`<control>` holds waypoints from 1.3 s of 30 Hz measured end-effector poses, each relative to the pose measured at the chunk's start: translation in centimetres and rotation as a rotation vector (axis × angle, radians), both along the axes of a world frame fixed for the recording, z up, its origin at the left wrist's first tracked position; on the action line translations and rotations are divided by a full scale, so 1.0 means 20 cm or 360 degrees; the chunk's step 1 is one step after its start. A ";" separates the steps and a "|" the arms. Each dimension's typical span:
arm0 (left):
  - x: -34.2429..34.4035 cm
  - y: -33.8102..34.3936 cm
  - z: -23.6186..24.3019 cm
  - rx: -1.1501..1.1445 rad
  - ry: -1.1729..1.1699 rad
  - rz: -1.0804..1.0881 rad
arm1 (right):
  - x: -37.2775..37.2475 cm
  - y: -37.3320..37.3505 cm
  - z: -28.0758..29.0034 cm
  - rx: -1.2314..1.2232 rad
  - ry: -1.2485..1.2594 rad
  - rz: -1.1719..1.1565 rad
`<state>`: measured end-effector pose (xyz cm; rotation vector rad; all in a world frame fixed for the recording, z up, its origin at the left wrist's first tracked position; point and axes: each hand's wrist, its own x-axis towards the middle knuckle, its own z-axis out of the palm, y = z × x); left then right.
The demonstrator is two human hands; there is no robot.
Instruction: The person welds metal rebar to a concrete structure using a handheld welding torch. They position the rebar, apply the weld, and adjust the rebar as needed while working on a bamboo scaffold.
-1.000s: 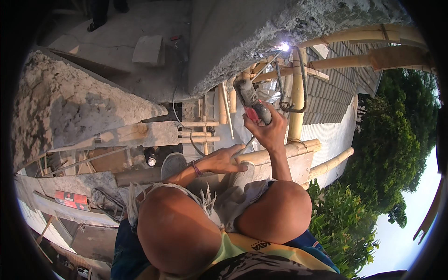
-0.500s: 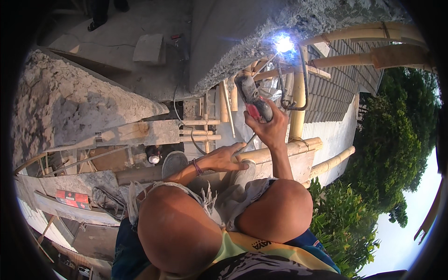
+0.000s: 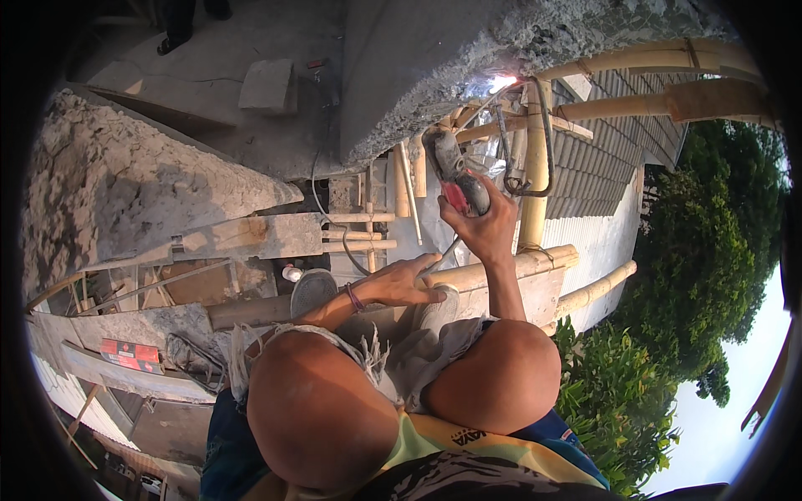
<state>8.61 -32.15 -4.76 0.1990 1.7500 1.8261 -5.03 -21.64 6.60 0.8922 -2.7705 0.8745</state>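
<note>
Gripping a grinder [image 3: 455, 179], right hand [image 3: 484, 230]; left hand [image 3: 401, 284] spread on bamboo scaffold [image 3: 535, 260] beside concrete wall [image 3: 434, 75].

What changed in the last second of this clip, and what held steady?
The bright glare of sparks at the concrete edge flared larger half a second ago and has shrunk back to a small point. Otherwise little moved: the right hand keeps its grip on the angle grinder, raised toward the concrete, and the left hand still rests on the bamboo pole. The knees stay bent as before.
</note>
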 end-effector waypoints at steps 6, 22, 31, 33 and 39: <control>0.00 0.00 0.00 0.0005 0.0010 -0.0001 | 0.00 0.00 0.00 -0.0023 -0.0070 -0.0043; 0.00 0.00 -0.02 -0.0012 0.0011 0.0007 | -0.01 0.00 -0.01 -0.0054 -0.0115 -0.0054; 0.01 0.02 -0.04 -0.0018 0.0014 0.0018 | -0.02 0.00 -0.02 -0.0057 -0.0089 -0.0035; 0.01 0.02 -0.04 -0.0012 0.0035 0.0035 | -0.02 0.00 -0.02 -0.0065 -0.0150 -0.0050; 0.00 0.01 -0.02 -0.0011 -0.0012 0.0005 | -0.02 0.00 -0.01 0.0005 -0.0203 -0.0050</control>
